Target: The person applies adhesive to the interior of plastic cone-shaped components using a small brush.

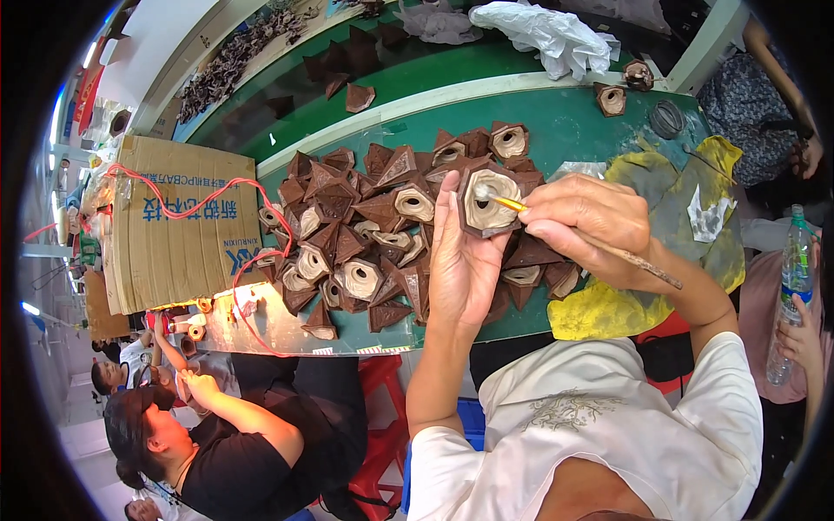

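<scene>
My left hand holds up a dark brown, faceted piece, its cream-coloured hollow side turned toward me. A dark hole shows in the middle of that hollow. In my right hand is a thin paintbrush, gripped near its yellow front end. The pale brush tip touches or hovers just over the cream inside; I cannot tell which. Around and behind my left hand lies a heap of similar brown pointed pieces, several with cream hollows facing up.
A cardboard box with a red cord stands at the left. Yellow stained cloth and a round dark container lie right. White plastic rests at the back. A person in black sits left; another holds a bottle at right.
</scene>
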The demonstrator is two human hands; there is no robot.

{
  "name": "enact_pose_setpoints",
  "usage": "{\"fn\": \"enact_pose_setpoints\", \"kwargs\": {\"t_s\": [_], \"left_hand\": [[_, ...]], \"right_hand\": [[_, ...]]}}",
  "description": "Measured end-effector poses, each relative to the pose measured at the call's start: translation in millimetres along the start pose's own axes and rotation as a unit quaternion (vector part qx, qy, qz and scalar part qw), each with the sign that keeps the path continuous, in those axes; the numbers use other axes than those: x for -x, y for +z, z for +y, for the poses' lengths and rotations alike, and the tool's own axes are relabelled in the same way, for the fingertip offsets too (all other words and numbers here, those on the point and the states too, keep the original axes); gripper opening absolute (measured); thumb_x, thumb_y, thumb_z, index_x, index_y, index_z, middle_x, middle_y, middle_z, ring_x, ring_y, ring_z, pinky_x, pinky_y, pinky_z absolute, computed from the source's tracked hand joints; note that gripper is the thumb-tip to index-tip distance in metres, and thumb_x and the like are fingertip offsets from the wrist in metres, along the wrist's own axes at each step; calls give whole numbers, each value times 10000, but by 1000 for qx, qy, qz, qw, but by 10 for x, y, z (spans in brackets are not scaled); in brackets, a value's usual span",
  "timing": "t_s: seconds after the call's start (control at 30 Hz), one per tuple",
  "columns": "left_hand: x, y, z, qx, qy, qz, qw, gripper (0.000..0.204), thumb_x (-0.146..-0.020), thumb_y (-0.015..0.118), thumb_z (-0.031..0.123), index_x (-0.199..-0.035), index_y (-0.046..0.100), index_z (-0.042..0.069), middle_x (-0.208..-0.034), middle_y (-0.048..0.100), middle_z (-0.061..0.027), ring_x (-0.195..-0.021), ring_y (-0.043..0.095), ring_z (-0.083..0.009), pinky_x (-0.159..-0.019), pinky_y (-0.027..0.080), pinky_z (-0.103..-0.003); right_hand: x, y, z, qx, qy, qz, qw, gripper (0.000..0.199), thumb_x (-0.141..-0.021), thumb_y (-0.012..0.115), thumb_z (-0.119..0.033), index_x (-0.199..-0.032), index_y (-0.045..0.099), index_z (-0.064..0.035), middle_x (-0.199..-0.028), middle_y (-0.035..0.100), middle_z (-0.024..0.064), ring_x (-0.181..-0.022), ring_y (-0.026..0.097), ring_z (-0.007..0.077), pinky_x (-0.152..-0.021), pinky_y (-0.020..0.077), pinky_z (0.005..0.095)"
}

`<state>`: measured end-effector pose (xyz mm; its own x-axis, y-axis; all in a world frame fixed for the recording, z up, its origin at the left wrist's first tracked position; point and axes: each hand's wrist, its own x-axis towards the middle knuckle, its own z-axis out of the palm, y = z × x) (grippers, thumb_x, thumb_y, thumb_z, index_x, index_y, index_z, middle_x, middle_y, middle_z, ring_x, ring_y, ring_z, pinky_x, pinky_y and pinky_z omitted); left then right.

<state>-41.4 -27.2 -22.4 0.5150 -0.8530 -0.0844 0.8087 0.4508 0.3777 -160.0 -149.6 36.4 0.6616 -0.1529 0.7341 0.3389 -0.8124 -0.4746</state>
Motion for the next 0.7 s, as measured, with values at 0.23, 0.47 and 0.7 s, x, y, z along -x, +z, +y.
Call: {"fn": "enact_pose_setpoints", "kwargs": {"t_s": [0.23,0.47,0.7], "left_hand": [[24,-8,9,11,2,-1,1000,380,-990,433,202,-1358,357,147,-1324,456,-89,-1229,465,-240,-1014,433,-426],[15,-44,8,19,-9,-1,1000,373,-990,432,197,-1353,361,144,-1323,458,-87,-1230,464,-243,-1017,428,-431],[2,-44,12,10,1,18,1000,366,-988,438,190,-1344,373,138,-1323,461,-87,-1230,464,-241,-1031,411,-440]], "right_hand": [[-12,61,18,42,-13,26,999,123,-749,702,-12,-851,652,34,-823,656,142,-745,662,266,-637,542,331],[9,124,2,26,-19,28,999,137,-734,708,4,-854,649,36,-813,656,141,-731,660,265,-634,540,331],[67,19,-13,74,0,26,997,123,-742,694,14,-853,647,36,-814,655,143,-716,655,265,-616,532,325]]}}
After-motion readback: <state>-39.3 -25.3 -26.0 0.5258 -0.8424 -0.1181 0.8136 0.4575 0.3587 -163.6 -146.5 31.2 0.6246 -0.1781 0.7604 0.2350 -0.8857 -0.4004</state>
